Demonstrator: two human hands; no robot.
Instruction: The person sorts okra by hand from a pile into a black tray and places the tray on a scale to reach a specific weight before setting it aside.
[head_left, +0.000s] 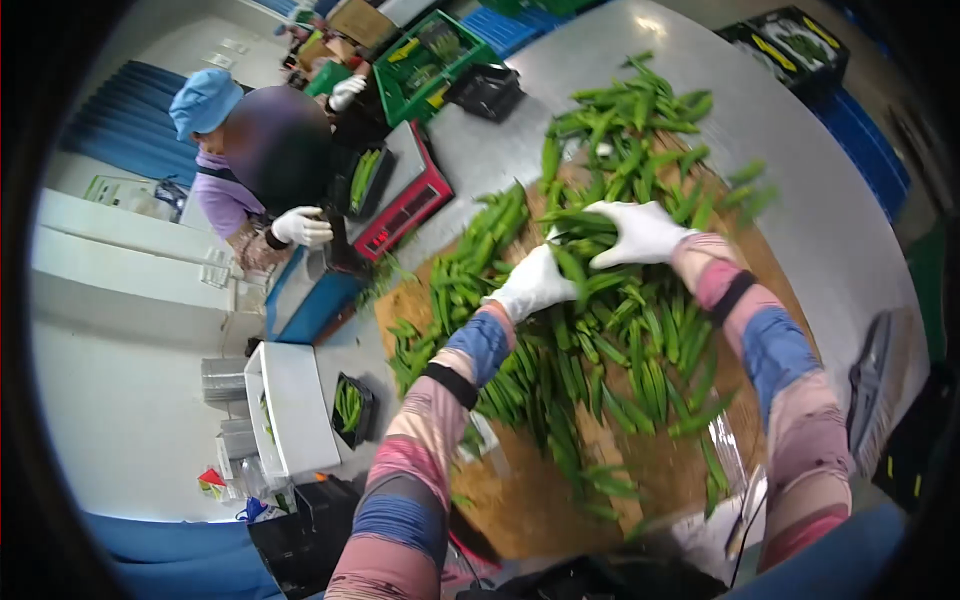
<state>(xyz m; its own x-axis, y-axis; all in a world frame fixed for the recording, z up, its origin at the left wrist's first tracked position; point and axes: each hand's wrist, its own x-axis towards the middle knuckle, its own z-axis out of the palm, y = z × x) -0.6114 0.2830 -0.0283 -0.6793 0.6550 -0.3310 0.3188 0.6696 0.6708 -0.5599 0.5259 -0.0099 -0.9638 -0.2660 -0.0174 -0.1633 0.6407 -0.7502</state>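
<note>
Long green okra pods (660, 335) lie heaped over a brown board on the metal table. My left hand (535, 283), in a white glove, is closed on the left side of a small bunch of okra (585, 235). My right hand (640, 234), also gloved in white, curls round the same bunch from the right. Some fingertips are hidden behind the pods. More okra lies beneath and beyond both hands, and a few pods to the right of my right hand are blurred.
A co-worker in a blue hat (205, 103) stands across the table at a red scale (405, 195) carrying a black tray of okra (367, 180). Green crate (425, 105) and black trays (485, 92) sit behind. Another filled black tray (352, 410) stands beside a white bin (300, 410).
</note>
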